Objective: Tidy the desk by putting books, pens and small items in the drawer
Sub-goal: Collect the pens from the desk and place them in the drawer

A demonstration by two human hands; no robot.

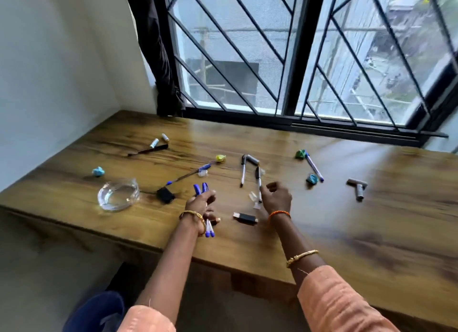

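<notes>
My left hand (201,205) grips two blue-capped pens (209,229) above the wooden desk (347,232). My right hand (276,196) hovers with loosely curled fingers and holds nothing, right beside a black-capped pen (258,180). A second black-capped pen (243,170) lies just left of it. A small black USB-like item (245,217) sits between my hands. Another blue pen (314,167) lies to the right, and a long blue pen (190,174) to the left. No drawer is visible.
A glass ashtray (118,195) stands near the desk's front left, a black box (165,195) beside it. Crumpled paper balls: light blue (98,171), yellow (220,158), green (300,154), teal (311,178). Grey cylinders (358,188) lie at right; small rolls (159,139) at back left.
</notes>
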